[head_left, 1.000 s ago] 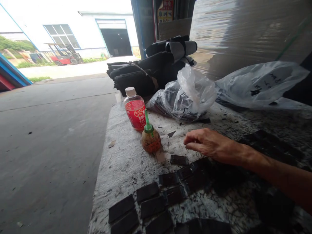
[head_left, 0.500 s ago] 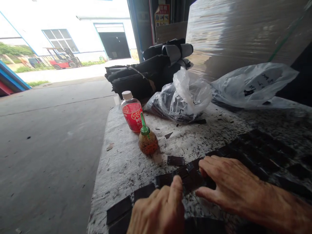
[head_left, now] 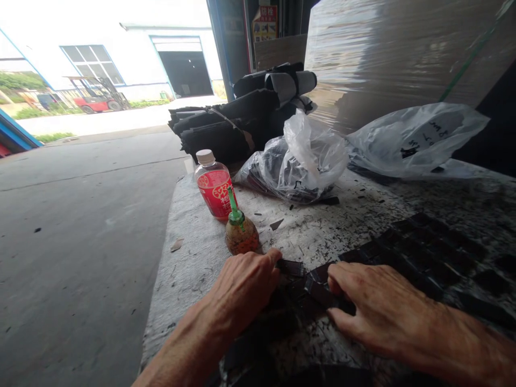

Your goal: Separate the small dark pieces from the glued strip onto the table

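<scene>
Black strips (head_left: 300, 285) between left hand (head_left: 242, 287) and right hand (head_left: 374, 309); both flat, seemingly pressing them.

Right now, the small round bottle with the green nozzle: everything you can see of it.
The small round bottle is squat and bulbous, apparently clear plastic, with orange-brown contents. A green cap and thin green nozzle lean up and left. It stands upright on the speckled worktable, just in front of the red-labelled drink bottle. The left hand lies just below it; contact unclear.

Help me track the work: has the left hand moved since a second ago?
Yes. The left hand came into view and moved forward toward the small round green-capped bottle, onto the black rectangular pieces.
</scene>
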Tool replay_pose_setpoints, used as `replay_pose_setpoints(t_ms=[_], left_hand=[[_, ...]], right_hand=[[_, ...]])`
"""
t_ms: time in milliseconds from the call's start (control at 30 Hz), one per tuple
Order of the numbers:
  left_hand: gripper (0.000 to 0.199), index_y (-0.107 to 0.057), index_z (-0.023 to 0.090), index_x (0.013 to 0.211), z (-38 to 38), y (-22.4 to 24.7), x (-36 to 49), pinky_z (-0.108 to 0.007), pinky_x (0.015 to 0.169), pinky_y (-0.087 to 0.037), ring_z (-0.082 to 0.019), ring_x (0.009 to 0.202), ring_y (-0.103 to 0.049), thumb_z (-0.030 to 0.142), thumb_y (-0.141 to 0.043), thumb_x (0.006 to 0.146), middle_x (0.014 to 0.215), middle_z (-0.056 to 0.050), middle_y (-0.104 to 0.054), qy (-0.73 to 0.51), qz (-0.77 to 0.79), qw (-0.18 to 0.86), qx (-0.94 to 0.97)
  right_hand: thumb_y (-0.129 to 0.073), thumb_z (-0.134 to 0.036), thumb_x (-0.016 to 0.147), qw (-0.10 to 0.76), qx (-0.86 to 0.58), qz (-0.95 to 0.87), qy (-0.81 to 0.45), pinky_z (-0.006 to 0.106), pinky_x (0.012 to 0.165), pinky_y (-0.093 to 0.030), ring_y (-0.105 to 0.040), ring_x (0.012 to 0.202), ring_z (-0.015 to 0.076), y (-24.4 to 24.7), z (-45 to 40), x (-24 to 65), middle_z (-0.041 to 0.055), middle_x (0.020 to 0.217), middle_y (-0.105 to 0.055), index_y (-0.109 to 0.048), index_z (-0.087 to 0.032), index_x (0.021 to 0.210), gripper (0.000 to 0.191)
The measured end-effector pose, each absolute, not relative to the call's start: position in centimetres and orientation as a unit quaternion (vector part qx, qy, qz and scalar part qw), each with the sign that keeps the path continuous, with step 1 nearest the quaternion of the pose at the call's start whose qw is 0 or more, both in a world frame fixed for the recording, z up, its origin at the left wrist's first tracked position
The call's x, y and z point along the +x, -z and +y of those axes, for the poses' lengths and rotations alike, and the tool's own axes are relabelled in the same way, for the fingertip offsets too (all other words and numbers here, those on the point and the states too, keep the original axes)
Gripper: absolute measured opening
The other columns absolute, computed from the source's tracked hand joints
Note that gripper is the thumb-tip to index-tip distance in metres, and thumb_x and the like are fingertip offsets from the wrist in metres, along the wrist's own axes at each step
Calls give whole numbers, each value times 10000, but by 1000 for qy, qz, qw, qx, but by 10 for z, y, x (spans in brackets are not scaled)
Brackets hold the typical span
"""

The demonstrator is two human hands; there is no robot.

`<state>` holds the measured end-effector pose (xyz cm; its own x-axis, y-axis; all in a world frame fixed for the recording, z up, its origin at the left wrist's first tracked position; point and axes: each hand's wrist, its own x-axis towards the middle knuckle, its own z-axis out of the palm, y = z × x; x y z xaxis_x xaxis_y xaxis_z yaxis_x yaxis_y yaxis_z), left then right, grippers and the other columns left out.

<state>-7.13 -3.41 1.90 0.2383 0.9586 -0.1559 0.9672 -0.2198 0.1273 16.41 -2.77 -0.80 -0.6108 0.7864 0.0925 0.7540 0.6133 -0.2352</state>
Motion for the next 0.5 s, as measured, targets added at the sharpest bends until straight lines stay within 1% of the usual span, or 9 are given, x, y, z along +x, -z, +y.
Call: replay_pose_setpoints(t_ms=[100,167,233,367,433,500], left_hand=[[214,-560,257,1094,-34,-20,-71,-303,513,-291,-223,656,-642,246,-445,915,685,-5,-628,26,614,92,784],[214,-561,249,1078,-36,-21,-70,-312,507,-269,-214,636,-633,223,-421,917,672,-4,-618,25,610,82,788],[199,-565,241,1019,-38,-20,-70,-322,503,-248,-197,616,-622,199,-402,914,663,0,-611,21,603,71,794],[147,-542,230,875,-40,-15,-71,-334,490,-228,-174,569,-595,174,-407,895,635,16,-594,12,588,64,806],[140,-540,231,879,-40,-14,-73,-337,487,-222,-176,558,-585,169,-414,886,634,17,-594,9,586,63,808],[146,-544,234,902,-39,-13,-73,-335,488,-216,-176,553,-575,171,-413,887,640,18,-596,7,586,61,808]], right_hand=[[-599,-212,740,103,-430,-894,-73,334,673,-389,-603,706,192,10,-29,165,-10,802,-625,-535,-232,870,146],[-600,-216,738,96,-430,-895,-76,335,672,-400,-613,708,197,7,-30,164,-7,801,-635,-541,-232,856,133],[-591,-210,735,80,-442,-889,-88,340,665,-413,-619,698,201,1,-31,161,-5,786,-640,-549,-234,824,101],[-574,-197,706,32,-484,-863,-145,328,610,-430,-620,642,204,-20,-32,153,-18,672,-631,-566,-247,733,58],[-582,-214,681,15,-496,-849,-179,316,596,-435,-621,638,204,-29,-32,152,-26,639,-630,-576,-260,703,51],[-588,-238,656,-6,-505,-837,-211,309,589,-437,-619,654,204,-36,-30,155,-34,647,-636,-581,-275,685,48]])
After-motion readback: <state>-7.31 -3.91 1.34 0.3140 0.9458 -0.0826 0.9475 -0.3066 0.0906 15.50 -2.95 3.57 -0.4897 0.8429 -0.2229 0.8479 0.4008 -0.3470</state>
